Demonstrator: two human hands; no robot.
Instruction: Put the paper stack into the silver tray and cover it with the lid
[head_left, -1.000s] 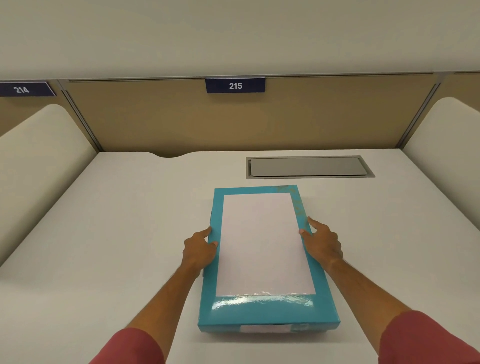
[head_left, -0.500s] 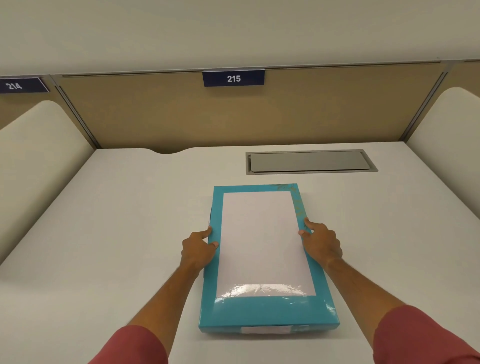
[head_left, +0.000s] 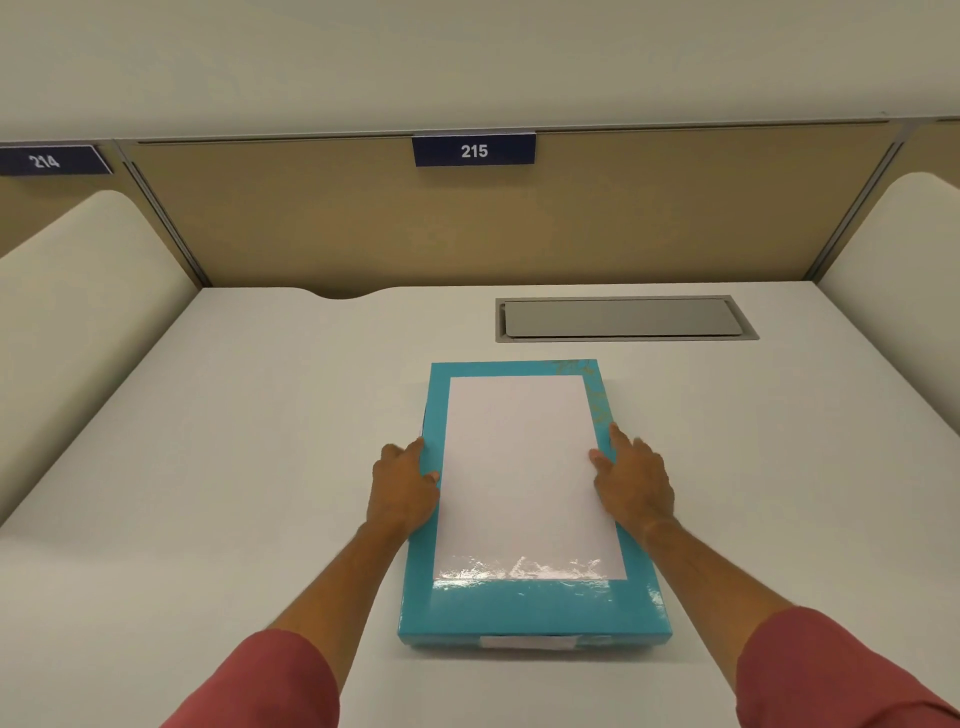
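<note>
— Teal lid, where was it?
— Flat on the white desk, white panel up. My left hand and right hand pressed its long edges, thumbs on top, gripping it.

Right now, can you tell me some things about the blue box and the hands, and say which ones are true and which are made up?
1. The teal box lies flat on the white desk. True.
2. The left hand and the right hand touch opposite long sides of the box. True.
3. The sign straight ahead says 300. False: it says 215.
4. The box sits inside the grey metal hatch. False: the hatch is set in the desk behind the box, apart from it, and shut.
5. The person wears green sleeves. False: both sleeves are red.
6. The box top shows a big white rectangle. True.
</note>
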